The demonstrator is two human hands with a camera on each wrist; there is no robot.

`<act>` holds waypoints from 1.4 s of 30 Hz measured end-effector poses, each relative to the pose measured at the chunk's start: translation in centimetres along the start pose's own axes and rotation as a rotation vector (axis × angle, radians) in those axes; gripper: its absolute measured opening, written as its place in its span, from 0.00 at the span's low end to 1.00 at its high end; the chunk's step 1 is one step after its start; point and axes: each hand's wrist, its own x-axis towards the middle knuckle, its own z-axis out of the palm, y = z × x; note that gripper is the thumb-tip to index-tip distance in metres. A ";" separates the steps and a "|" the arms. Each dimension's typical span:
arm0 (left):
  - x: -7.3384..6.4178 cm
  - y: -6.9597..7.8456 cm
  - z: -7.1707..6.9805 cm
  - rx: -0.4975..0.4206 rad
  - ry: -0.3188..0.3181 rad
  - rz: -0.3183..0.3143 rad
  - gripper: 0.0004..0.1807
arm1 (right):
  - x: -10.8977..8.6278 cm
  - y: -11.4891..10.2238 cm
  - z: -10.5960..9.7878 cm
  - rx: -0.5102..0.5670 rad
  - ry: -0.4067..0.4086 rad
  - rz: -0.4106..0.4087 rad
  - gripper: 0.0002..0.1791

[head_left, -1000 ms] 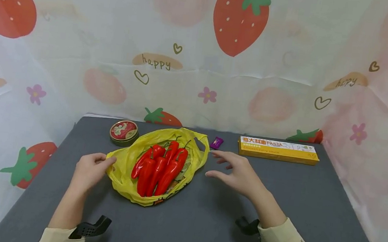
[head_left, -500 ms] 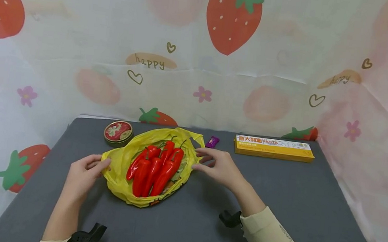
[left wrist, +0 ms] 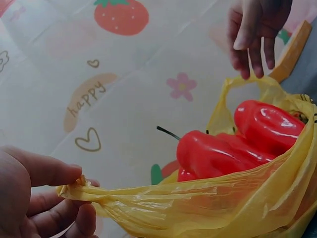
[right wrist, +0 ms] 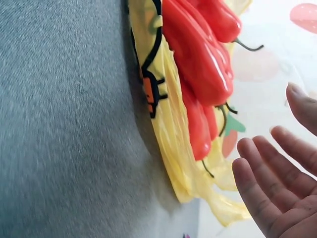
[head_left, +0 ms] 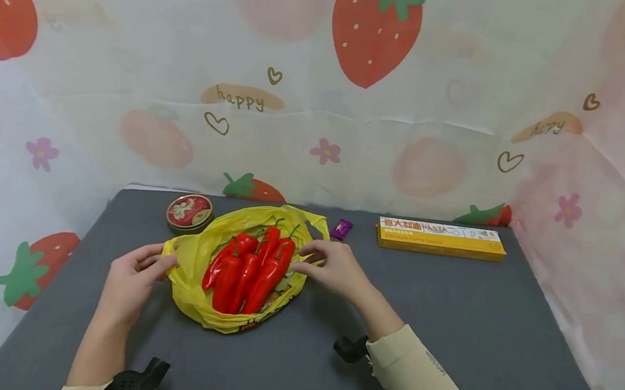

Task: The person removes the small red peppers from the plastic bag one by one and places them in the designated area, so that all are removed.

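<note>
Several glossy red chili peppers lie in a yellow plastic bag whose mouth is spread wide. At the bag's left edge, my left hand pinches the gathered plastic between thumb and fingers, as the left wrist view shows plainly. My right hand hovers at the right side of the bag, near the peppers. Its fingers are parted from the thumb and hold nothing. In the right wrist view, dark stems hang from the peppers.
A round red tin stands behind the bag on the left. Behind its right handle lies a small purple wrapped candy. A yellow pasta box rests at the back right of the dark grey table. A strawberry-print cloth hangs behind.
My right hand has moved left from beside the bag to its right edge, close to the peppers. My left hand keeps its pinch on the bag's edge.
</note>
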 end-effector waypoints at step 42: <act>0.3 0.1 -0.3 0.021 -0.045 0.038 0.26 | 3.3 -0.1 4.4 0.472 -0.087 0.305 0.28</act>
